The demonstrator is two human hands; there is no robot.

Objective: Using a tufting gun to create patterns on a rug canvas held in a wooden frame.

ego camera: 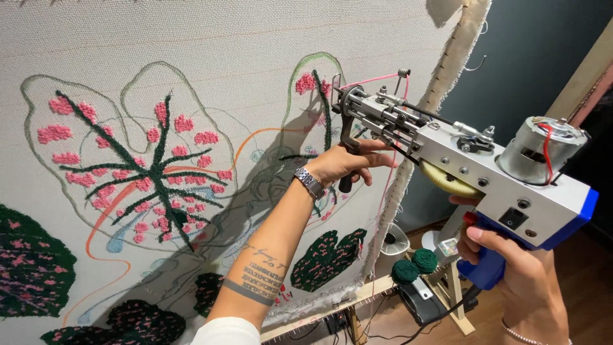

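Observation:
I hold a tufting gun [472, 166] with a silver body, a blue grip and a grey motor at its rear. My right hand [511, 262] wraps the blue rear grip. My left hand [345, 163], with a metal watch on the wrist, grips the black front handle under the gun's nose. The gun's needle end [341, 102] touches the stretched beige cloth [191, 38] near a leaf outline with pink tufts. Pink yarn [370, 80] runs through a wire guide into the gun.
The cloth bears tufted leaves in dark green and pink [147, 172] and sits on a wooden frame [357, 297]. Two dark green yarn balls [415, 265] rest at the frame's lower right. A small white fan [394, 243] stands on the wooden floor by a dark wall.

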